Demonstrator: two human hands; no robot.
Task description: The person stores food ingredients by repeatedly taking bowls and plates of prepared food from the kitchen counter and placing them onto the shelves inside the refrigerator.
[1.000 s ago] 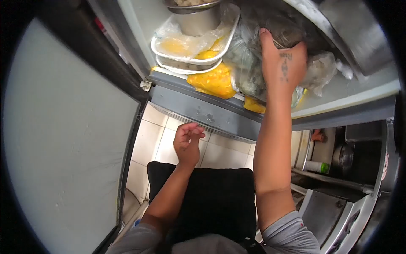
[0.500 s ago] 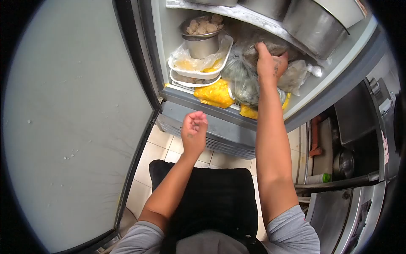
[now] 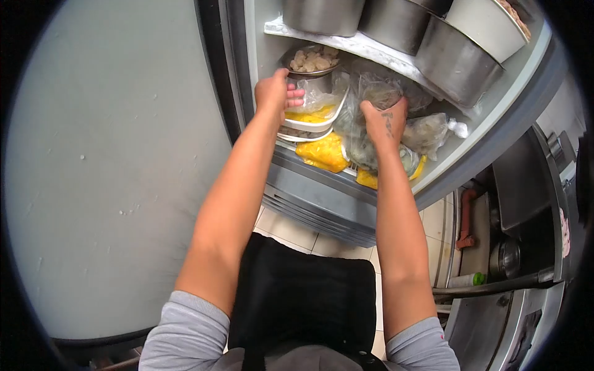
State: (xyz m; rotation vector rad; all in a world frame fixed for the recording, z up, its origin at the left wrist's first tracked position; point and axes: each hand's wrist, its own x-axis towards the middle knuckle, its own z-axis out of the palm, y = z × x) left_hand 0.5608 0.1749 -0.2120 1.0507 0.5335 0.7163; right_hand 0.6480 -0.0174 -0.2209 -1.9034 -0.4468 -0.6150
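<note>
Inside an open fridge, my right hand (image 3: 385, 121) is gripping a cloudy plastic bag (image 3: 376, 89) among other filled bags. My left hand (image 3: 277, 96) is beside a metal pot (image 3: 317, 80), its fingers apart over the left side of a white tray (image 3: 318, 125). On the pot rests a metal bowl holding pale chunks (image 3: 314, 59). Clear plastic and something yellow lie in the tray, which sits on another container. In front of the trays is a yellow bag (image 3: 323, 153). The fingertips of my right hand are partly hidden by the bag.
Large metal pots (image 3: 459, 60) and a white tub (image 3: 487, 25) stand on the frosted shelf (image 3: 365, 47) above. The fridge door (image 3: 117, 173) is open at the left. A metal sink unit (image 3: 523, 179) and a green-capped bottle (image 3: 465, 281) are at the right.
My left hand has moved from below the fridge edge up to the pot and tray. My right hand has stayed on the bag. The view now shows more of the upper shelf.
</note>
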